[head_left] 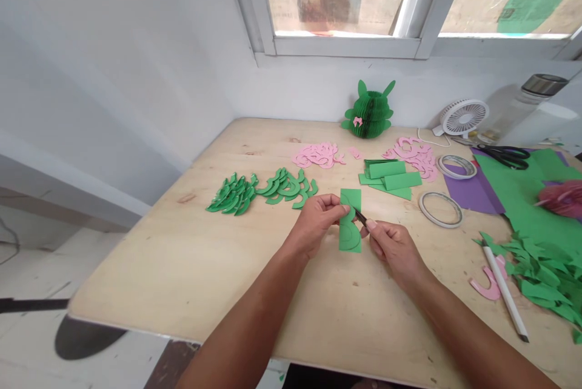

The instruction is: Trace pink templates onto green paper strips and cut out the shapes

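A green paper strip (350, 239) with curved lines drawn on it is upright in front of me, above the table. My left hand (321, 219) pinches its left edge near the upper part. In my right hand (393, 249) is a small dark-bladed cutting tool (361, 217), most likely scissors, whose tip meets the strip's right edge. The fingers wrap round its handles, which are mostly hidden. Left of my hands lie two piles of curved green cutouts (233, 194). Behind the strip, several green paper strips (402, 180) are stacked.
Pink cutouts (318, 155), two tape rolls (440, 209), a white pen (505, 292), green scraps (545, 274), black scissors (507, 156) and purple paper (473, 190) lie about. A green paper figure (371, 113), small fan (464, 117) and bottle (522, 110) stand near the wall.
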Tool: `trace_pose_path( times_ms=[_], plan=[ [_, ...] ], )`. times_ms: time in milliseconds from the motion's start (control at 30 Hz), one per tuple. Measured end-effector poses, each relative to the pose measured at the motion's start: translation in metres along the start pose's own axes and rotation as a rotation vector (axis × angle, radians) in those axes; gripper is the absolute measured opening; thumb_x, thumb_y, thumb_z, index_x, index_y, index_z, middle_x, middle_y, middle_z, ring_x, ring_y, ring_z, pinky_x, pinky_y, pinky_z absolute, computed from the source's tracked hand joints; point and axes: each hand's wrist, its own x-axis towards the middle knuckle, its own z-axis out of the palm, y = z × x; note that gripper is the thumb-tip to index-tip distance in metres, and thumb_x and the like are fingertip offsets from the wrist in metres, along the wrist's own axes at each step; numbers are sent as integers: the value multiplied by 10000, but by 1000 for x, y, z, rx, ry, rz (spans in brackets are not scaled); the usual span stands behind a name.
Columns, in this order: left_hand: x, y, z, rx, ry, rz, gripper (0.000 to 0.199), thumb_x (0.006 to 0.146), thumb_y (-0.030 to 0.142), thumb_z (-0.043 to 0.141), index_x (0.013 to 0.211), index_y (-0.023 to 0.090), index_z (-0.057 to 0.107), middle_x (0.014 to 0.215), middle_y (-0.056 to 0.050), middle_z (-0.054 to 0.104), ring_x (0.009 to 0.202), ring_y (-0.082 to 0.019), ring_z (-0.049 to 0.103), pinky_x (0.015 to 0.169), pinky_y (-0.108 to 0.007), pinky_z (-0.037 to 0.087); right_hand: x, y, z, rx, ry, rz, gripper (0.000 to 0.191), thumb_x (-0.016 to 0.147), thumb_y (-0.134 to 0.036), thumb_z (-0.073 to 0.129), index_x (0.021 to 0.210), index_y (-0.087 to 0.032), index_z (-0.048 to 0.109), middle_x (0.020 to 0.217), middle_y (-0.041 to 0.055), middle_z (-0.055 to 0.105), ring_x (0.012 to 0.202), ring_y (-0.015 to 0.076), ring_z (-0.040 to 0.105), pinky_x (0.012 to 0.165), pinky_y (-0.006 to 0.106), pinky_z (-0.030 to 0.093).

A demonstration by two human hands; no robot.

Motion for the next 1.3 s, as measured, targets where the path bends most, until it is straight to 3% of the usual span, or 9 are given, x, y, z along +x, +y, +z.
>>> trace_pose_path(
  times_ms=[1300],
  plan=[
    [0, -2, 1, -1, -28, 9, 227, 631, 286, 735, 613, 152, 553, 624, -7, 636, 595, -126, 583, 635, -266, 461, -1, -1, 4, 15, 21, 9, 508, 779, -638, 568, 701, -139, 618, 417, -94, 280, 405, 54, 168, 415, 242, 91]
  ],
)
